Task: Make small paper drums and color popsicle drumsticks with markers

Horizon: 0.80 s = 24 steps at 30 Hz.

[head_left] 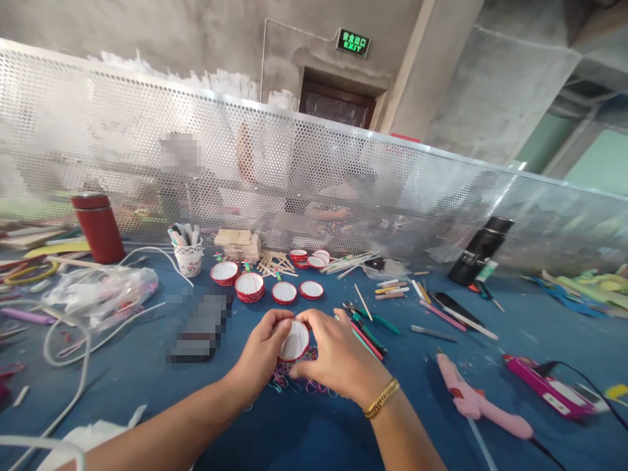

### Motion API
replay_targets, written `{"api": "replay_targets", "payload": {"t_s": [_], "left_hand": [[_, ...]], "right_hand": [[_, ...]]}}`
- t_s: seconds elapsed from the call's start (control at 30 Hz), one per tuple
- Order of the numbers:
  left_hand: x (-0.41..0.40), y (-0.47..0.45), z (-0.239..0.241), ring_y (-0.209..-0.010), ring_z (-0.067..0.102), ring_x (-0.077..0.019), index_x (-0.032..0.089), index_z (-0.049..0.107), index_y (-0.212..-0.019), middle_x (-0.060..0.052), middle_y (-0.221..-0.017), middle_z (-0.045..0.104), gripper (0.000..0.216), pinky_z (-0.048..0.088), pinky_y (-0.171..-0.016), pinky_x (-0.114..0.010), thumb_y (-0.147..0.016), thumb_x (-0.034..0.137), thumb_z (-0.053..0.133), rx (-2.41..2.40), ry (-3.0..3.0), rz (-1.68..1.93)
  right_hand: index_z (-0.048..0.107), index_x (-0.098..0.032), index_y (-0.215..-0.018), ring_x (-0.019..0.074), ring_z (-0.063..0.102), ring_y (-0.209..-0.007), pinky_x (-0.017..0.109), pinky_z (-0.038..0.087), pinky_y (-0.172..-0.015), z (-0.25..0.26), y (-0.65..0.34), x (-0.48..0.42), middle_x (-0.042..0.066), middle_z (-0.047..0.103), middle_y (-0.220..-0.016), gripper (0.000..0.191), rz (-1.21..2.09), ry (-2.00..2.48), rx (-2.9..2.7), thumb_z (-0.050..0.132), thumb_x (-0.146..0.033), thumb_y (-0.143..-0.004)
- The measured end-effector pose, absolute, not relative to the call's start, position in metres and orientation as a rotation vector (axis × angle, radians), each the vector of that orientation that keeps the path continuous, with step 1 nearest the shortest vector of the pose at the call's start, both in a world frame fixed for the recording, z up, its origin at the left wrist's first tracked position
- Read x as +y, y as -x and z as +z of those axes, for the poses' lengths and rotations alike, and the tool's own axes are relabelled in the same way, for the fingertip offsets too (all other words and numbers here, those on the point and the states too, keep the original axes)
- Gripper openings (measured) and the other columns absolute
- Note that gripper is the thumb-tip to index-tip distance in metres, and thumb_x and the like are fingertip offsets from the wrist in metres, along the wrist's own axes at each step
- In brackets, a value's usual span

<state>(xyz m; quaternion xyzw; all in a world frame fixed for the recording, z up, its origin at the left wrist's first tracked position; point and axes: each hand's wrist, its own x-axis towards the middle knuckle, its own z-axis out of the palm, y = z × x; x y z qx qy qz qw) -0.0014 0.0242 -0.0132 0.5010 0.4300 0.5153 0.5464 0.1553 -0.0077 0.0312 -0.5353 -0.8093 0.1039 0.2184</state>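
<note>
Between my hands, above the blue table, is a small round white disc with a red rim. My left hand grips its left edge, the thumb lying over the rim. My right hand curves around the right side, with fingers at the top edge and the thumb below. Under the disc lies a tangle of coloured threads, partly hidden by the hands. Beyond them stand similar red-rimmed white discs, some stacked. Green-handled pliers lie just past my right hand.
A pink glue gun and a magenta device with a cable lie at right. At left are a red flask, a cup of markers, a plastic bag and white cable. A perforated metal screen borders the back.
</note>
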Motion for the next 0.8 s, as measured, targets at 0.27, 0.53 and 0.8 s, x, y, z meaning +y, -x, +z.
{"api": "replay_targets", "payload": {"t_s": [0.27, 0.53, 0.8], "left_hand": [[0.0259, 0.0018, -0.0192, -0.067, 0.061, -0.0167, 0.017, 0.065, -0.094, -0.002, -0.079, 0.068, 0.046, 0.048, -0.059, -0.027, -0.063, 0.048, 0.081, 1.026, -1.148, 1.198], [0.0245, 0.0031, -0.0174, -0.07, 0.061, -0.0164, 0.017, 0.061, -0.098, -0.001, -0.08, 0.066, 0.044, 0.049, -0.062, -0.027, -0.065, 0.042, 0.079, 1.028, -1.173, 1.15], [0.0227, 0.0047, -0.0138, -0.07, 0.062, -0.0181, 0.018, 0.06, -0.097, -0.001, -0.081, 0.067, 0.046, 0.048, -0.06, -0.027, -0.065, 0.044, 0.079, 1.043, -1.187, 1.133]], "right_hand": [[0.055, -0.023, -0.116, 0.0312, 0.063, -0.119, 0.062, 0.02, -0.115, 0.0291, -0.1507, -0.0059, 0.007, 0.07, -0.121, 0.06, 0.327, 1.497, -2.259, 0.091, -0.036, -0.069], [0.056, -0.023, -0.111, 0.0292, 0.065, -0.113, 0.063, 0.022, -0.114, 0.0321, -0.1505, -0.0064, 0.007, 0.071, -0.117, 0.051, 0.315, 1.492, -2.279, 0.087, -0.039, -0.073], [0.055, -0.022, -0.114, 0.0298, 0.063, -0.117, 0.062, 0.019, -0.115, 0.0307, -0.1489, -0.0069, 0.006, 0.07, -0.119, 0.061, 0.327, 1.48, -2.241, 0.092, -0.036, -0.067]]}}
